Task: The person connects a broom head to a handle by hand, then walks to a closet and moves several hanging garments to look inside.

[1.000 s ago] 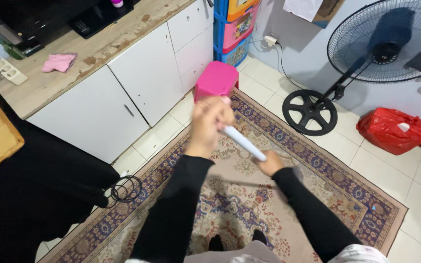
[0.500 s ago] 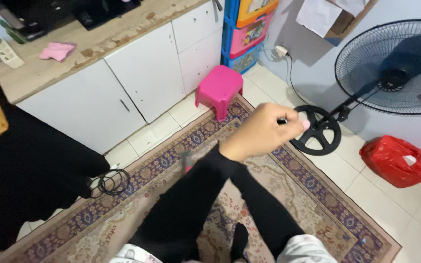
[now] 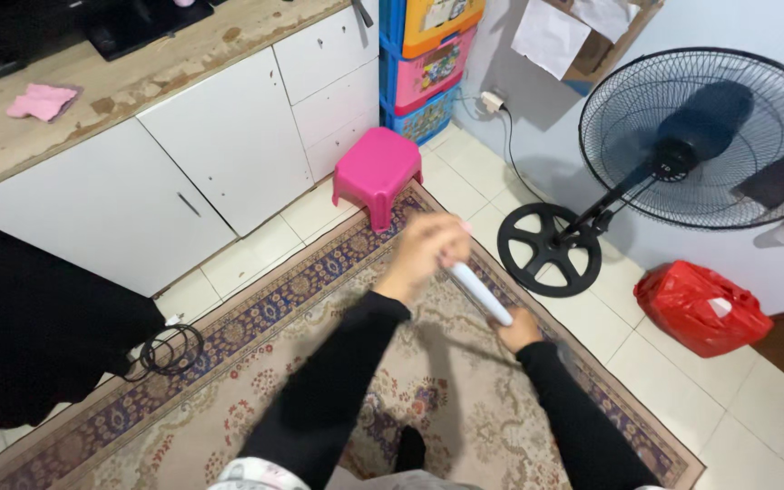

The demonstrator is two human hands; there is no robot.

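My left hand is curled shut around the top end of a white handle, and my right hand is closed around its lower end, at about 4 o'clock from the left. The white handle runs slantwise between the two fists, held over the patterned rug; what lies below my right hand is too blurred to make out. Both my arms are in black sleeves.

At 11 o'clock from my left hand, a pink plastic stool stands on the tiled floor, just beside the rug's edge and the white cabinet. At 2 o'clock, the standing fan rests on its round black base, near the rug's corner. A red plastic bag lies at 3 o'clock from my right hand. A coiled black cable sits at 9 o'clock on the rug's border. A pink cloth lies on the countertop.
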